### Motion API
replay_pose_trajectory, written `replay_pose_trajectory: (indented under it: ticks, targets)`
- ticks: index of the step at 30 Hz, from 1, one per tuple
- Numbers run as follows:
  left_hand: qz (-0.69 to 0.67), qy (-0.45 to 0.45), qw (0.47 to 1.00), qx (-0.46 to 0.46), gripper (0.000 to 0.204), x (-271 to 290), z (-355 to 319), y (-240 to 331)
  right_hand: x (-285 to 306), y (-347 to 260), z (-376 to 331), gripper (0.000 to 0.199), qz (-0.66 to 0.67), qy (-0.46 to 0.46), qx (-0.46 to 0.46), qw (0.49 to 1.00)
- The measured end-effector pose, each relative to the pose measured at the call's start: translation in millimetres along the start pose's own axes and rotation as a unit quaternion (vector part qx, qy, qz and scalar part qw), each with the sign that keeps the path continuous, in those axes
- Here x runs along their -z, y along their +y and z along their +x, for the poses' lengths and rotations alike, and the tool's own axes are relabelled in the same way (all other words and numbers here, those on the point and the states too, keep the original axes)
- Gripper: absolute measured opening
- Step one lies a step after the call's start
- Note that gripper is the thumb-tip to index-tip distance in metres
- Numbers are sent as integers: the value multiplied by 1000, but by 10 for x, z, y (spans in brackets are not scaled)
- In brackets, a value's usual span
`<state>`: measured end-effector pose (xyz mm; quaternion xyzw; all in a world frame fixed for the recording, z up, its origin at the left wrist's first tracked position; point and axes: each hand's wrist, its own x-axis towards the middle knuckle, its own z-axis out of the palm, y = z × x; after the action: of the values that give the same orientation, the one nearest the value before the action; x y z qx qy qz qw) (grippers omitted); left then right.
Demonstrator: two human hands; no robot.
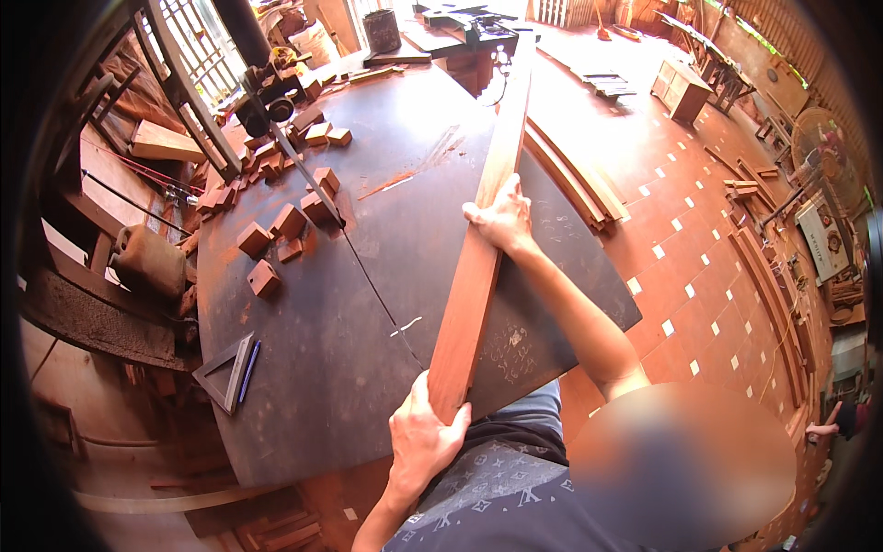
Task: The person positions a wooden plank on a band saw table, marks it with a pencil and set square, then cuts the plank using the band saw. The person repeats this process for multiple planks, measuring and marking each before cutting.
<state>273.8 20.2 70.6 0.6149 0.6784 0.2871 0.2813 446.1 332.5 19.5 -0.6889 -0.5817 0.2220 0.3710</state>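
A long reddish wooden board [471, 281] lies across the dark saw table [368, 377], running from close to my body toward the far edge. My left hand [426, 437] grips its near end, thumb on one side and fingers on the other. Farther up, my right hand [504, 216] is wrapped over the board from the right, the thumb pointing left. To the left of the board stands a thin band saw blade [302, 167], meeting the table at a slot [375, 290]. The board sits apart from the blade. Small wooden blocks [290, 221] are scattered around the blade.
At the left table edge lie a triangular set square [225, 373] and a blue pen [249, 372]. The saw's frame [170, 83] rises at the left. Long planks [575, 179] lie beyond the table's right edge. A small cabinet [681, 90] and a fan [821, 147] stand on the tiled floor.
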Motion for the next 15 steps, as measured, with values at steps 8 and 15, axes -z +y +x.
replay_pose_trajectory:
  ticks: [8,15]
  targets:
    - [-305,-88,942,108,60,157,78,-344,-26,-309,-39,104,1,-41,-22,999]
    - [-432,-188,866,166,42,80,58,-376,-8,-410,-21,100,-62,-75,9,995]
